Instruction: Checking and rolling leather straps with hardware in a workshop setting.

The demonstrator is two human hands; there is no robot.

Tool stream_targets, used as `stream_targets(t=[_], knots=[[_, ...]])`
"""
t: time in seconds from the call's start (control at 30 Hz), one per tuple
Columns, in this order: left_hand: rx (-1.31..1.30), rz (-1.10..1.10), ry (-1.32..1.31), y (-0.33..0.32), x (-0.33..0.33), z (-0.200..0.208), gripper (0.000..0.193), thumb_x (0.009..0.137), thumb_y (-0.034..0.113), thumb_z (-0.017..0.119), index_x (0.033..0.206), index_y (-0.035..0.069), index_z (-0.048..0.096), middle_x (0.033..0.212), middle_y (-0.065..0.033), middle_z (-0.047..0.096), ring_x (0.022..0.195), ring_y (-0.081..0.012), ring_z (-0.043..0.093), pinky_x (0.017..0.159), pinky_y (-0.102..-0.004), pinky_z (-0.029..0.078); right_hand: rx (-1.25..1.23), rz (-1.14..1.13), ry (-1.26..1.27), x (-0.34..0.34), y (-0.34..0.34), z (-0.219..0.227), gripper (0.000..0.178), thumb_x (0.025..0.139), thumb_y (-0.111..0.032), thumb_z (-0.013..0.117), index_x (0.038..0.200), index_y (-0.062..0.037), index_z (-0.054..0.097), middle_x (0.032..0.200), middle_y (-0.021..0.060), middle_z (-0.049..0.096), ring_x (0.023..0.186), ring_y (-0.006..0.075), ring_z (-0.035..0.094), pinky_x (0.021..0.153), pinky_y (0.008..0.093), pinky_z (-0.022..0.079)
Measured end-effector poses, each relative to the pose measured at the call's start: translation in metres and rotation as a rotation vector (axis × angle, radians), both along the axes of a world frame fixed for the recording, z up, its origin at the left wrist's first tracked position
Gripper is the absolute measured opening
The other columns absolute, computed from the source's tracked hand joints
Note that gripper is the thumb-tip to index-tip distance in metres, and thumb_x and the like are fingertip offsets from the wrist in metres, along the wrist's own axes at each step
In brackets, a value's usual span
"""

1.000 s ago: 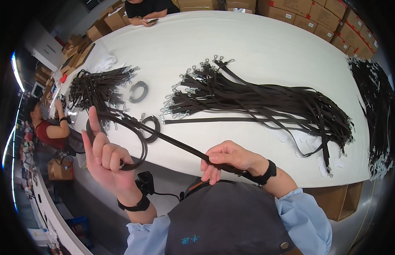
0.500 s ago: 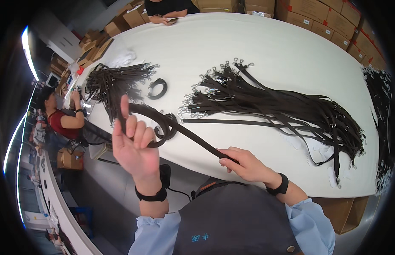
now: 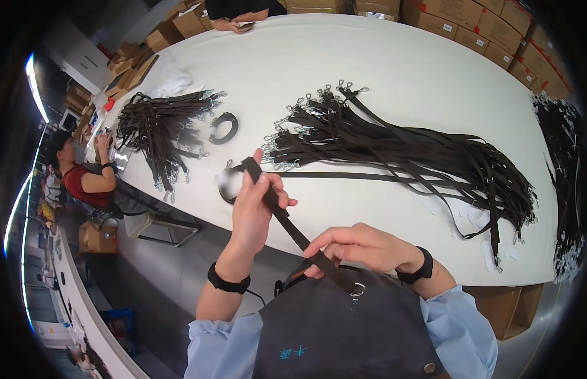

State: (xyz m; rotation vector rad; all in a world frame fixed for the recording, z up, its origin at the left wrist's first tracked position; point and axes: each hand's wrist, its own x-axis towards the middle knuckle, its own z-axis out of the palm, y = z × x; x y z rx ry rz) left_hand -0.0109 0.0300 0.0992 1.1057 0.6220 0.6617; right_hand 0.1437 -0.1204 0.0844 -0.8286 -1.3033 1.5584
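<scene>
A flat black webbing strap stretches between my hands, in front of my apron. Its upper end is folded over at the fingers of my left hand, which grips it with the forefinger pointing up. My right hand pinches the strap lower down, fingers closed on it. Below that, a short length hangs down to a metal ring. Just behind my left hand lies a coiled black strap, partly hidden. Another coil rests farther back on the white table.
A large heap of black straps with metal clips covers the table's middle right. A smaller heap lies at the left, and another strap pile along the right edge. Co-workers sit at the left and far side. Cardboard boxes are stacked behind.
My left hand has moved right, and the large loop of strap around it has become a short fold. My right hand has shifted slightly left, and the ring end now shows below it.
</scene>
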Motion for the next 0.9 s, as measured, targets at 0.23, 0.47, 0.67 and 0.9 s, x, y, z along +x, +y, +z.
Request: stream_targets(t=[0.23, 0.47, 0.67, 0.9], knots=[[0.011, -0.376, 0.205, -0.025, 0.005, -0.028, 0.057, 0.097, 0.025, 0.035, 0.145, 0.008, 0.011, 0.094, -0.0059, 0.052, 0.086, -0.013, 0.056, 0.078, -0.0254, 0.044, -0.225, -0.335, 0.082, 0.002, 0.015, 0.0, 0.02, 0.088, -0.01, 0.058, 0.104, 0.001, 0.054, 0.08, 0.01, 0.067, 0.07, 0.0124, 0.065, 0.058, 0.0212, 0.047], [-0.41, -0.493, 0.09, -0.038, 0.006, -0.044, 0.042, 0.098, 0.039, 0.028, 0.119, 0.005, 0.041, 0.072, -0.0018, 0.047, 0.048, -0.0063, 0.039, 0.046, -0.0206, 0.035, -0.09, -0.669, 0.056, -0.002, 0.028, -0.032, 0.024, 0.084, -0.021, 0.067, 0.079, -0.0006, 0.055, 0.061, 0.0022, 0.06, 0.052, 0.0054, 0.055, 0.049, 0.017, 0.039], [-0.192, -0.695, 0.284, -0.036, -0.006, -0.03, 0.058, 0.097, 0.046, 0.026, 0.123, -0.003, 0.044, 0.062, 0.0005, 0.041, 0.04, -0.0039, 0.029, 0.037, -0.0193, 0.023, -0.216, -0.702, -0.073, 0.003, 0.023, -0.035, 0.031, 0.085, -0.026, 0.066, 0.069, -0.0035, 0.053, 0.055, -0.0004, 0.054, 0.048, 0.0042, 0.048, 0.045, 0.0186, 0.035], [-0.785, -0.769, -0.12, -0.013, -0.037, -0.042, 0.054, 0.098, 0.035, 0.028, 0.125, -0.01, 0.04, 0.053, 0.0033, 0.034, 0.034, -0.0025, 0.025, 0.031, -0.0188, 0.02, -0.139, -0.847, -0.205, 0.017, 0.018, -0.049, 0.03, 0.09, -0.028, 0.059, 0.073, -0.0041, 0.055, 0.059, -0.0001, 0.053, 0.055, 0.005, 0.045, 0.05, 0.0213, 0.038]])
